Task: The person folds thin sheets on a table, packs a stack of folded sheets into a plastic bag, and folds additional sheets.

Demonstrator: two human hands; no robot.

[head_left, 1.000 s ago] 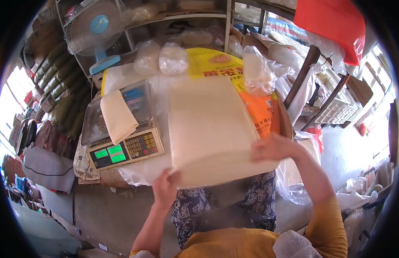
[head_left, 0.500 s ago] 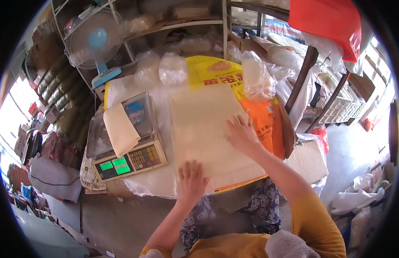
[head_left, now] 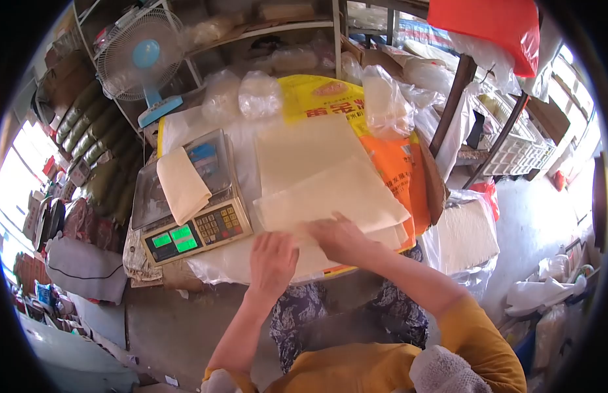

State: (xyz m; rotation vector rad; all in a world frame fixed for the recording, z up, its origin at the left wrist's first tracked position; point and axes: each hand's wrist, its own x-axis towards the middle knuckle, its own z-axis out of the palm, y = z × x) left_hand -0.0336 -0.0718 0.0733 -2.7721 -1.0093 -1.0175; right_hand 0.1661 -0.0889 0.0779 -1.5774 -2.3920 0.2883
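Note:
A stack of thin cream-coloured sheets (head_left: 307,152) lies on the table in front of me. The near part of the top sheet is turned back over it as a flap (head_left: 343,196), its corner reaching out to the right. My left hand (head_left: 272,263) rests by the near left edge of the sheets, fingers stretched forward and close together. Beside it my right hand (head_left: 342,242) lies on the near edge of the flap, fingers extended leftward and slightly blurred. Left of the stack, a folded cream sheet (head_left: 181,185) sits on a digital scale (head_left: 229,223) with lit green displays.
Bagged goods (head_left: 260,95) stand along the table's back, next to a yellow and orange printed sack (head_left: 399,167). A blue-white fan (head_left: 145,56) is at the back left. On the right are a dark post (head_left: 453,105), a white crate (head_left: 517,147) and a wrapped block (head_left: 466,229).
The near part of the top sheet has been folded up and away from me. My right hand has come left and nearer, and my hands are now close together at the near edge.

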